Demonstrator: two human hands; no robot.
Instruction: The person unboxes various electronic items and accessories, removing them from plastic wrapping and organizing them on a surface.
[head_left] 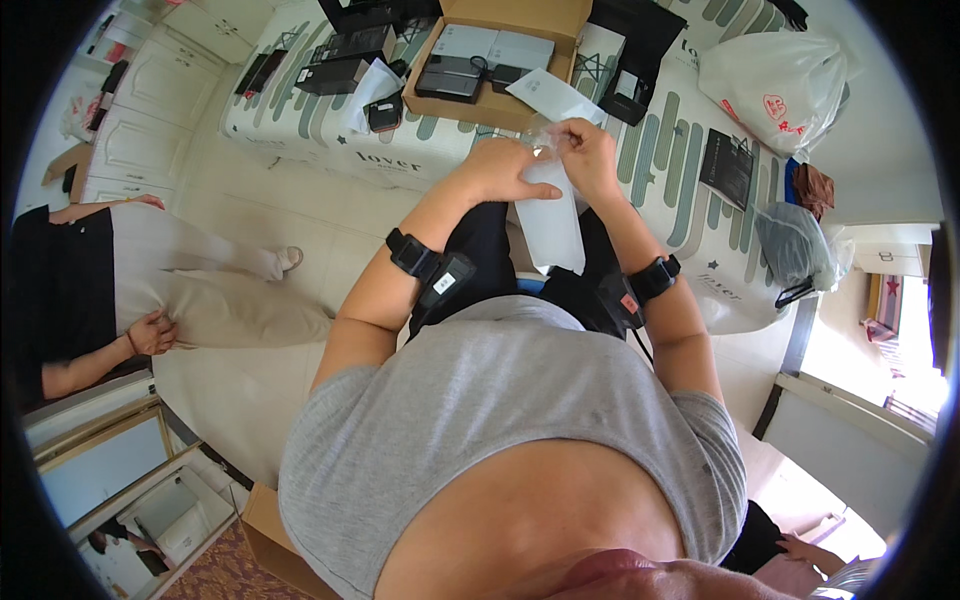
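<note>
White, milky plastic makes up the long pouch (550,230) that both hands are on, and it hangs over the person's lap, just off the front edge of the bed. The left grip (503,170) is closed around the upper part, with the thumb lying flat across the front. The right grip (588,158) pinches the thin, clear film (543,138) at the top. (What is inside the pouch, if anything, is hard to see.)

I think the slippery plastic is the main trouble. If the left thumb gets loose, the pouch could slide down between the knees to the floor. If the right grip tugs too hard, the thin film could rip all at once, and anything inside might pop out.

Just past the hands, near the front edge of the bed (655,135), sits an open brown cardboard box (460,108) with gray boxes (467,42) and a dark box (450,78) in it. One white packet (555,97) pokes over its right front corner, close to the right grip. A bump from those knuckles could knock it off.

Toward the bed's left end are more black boxes (330,77). Near its right edge are a flat black packet (727,168) and a big white bag (775,90). Off to the left, well apart, is another person in pale trousers (230,290).
</note>
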